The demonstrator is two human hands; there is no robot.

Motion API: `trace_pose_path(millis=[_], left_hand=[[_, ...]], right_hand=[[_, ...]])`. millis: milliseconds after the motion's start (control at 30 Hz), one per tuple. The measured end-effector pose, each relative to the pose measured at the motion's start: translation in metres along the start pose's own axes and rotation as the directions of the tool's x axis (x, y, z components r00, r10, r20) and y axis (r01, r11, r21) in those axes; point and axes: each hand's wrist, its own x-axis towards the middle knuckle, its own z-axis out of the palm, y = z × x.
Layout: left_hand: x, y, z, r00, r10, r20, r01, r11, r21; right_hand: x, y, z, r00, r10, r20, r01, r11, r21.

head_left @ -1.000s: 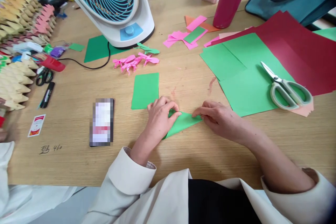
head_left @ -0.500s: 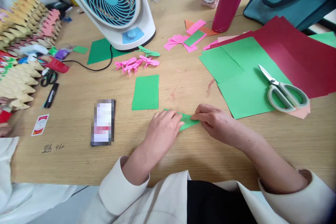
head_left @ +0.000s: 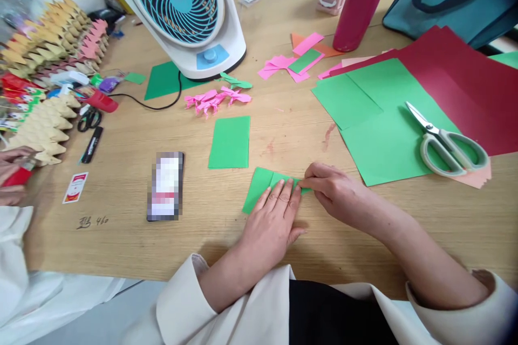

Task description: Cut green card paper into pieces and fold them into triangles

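A small folded green paper (head_left: 259, 187) lies on the wooden table (head_left: 243, 237) in front of me. My left hand (head_left: 274, 221) lies flat on it with the fingers stretched out, pressing its right part down. My right hand (head_left: 332, 188) pinches the paper's right tip with closed fingers. Just beyond it lies a flat green paper rectangle (head_left: 230, 142).
A white-and-blue desk fan (head_left: 184, 11) stands at the back. Pink folded pieces (head_left: 216, 99) lie in front of it. Large green sheets (head_left: 380, 118) and red sheets (head_left: 457, 81) with scissors (head_left: 449, 143) lie right. A phone (head_left: 165, 186) lies left. Another person's hand (head_left: 12, 175) is at far left.
My left hand went from curled fingers on the paper's left end to lying flat on it. The paper is now flatter. My right hand stayed at the right tip.
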Motion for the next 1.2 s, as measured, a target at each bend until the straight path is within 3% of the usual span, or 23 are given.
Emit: trace_pose_path(millis=[400,600,767,1200], left_hand=[[0.001,0.002,0.004,0.999,-0.033,0.032,0.032,0.999,0.024],[-0.018,-0.006,0.000,0.999,-0.039,0.002,0.039,0.999,0.018],[-0.031,-0.013,0.005,0.997,-0.075,0.014,0.075,0.997,0.002],[-0.029,-0.014,0.006,0.996,-0.083,0.039,0.083,0.997,-0.006]], right_hand=[[0.001,-0.001,0.001,0.999,0.033,0.010,-0.033,0.999,-0.009],[0.001,-0.001,0.003,0.999,0.038,-0.013,-0.039,0.999,-0.012],[0.001,-0.003,0.005,0.999,0.034,0.018,-0.032,0.993,-0.117],[0.003,-0.006,0.007,0.991,0.027,0.130,0.016,0.948,-0.318]])
